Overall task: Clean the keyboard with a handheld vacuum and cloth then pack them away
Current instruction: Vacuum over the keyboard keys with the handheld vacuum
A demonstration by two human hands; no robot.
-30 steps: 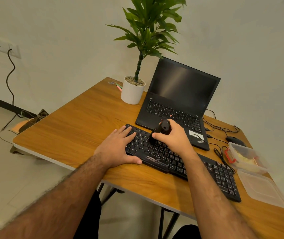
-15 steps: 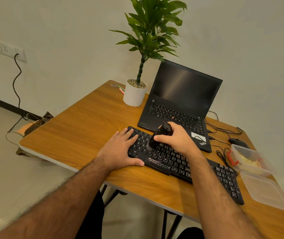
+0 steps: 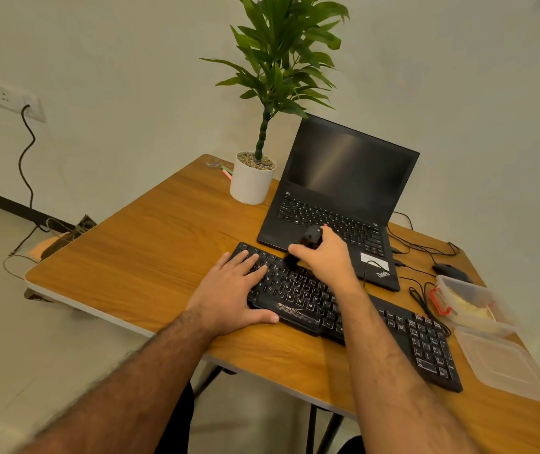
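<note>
A black keyboard [image 3: 402,329] lies slanted across the near part of the wooden desk [image 3: 150,267]. My right hand [image 3: 330,260] grips a small black handheld vacuum [image 3: 307,240], tilted so its brush end touches the upper left rows of keys. My left hand [image 3: 229,293] lies flat with straight fingers on the keyboard's left end, thumb along its front edge. A clear plastic box [image 3: 465,299] at the right holds a yellowish cloth [image 3: 468,309].
An open black laptop [image 3: 337,198] stands right behind the keyboard. A potted plant [image 3: 255,178] sits at the desk's back left. A black mouse [image 3: 448,268] and cables lie at the right. The box's lid [image 3: 504,365] rests near the desk's right front edge.
My right hand has slid the vacuum a little up and left along the keys. My left hand has stayed on the keyboard's left end. The camera has shifted slightly.
</note>
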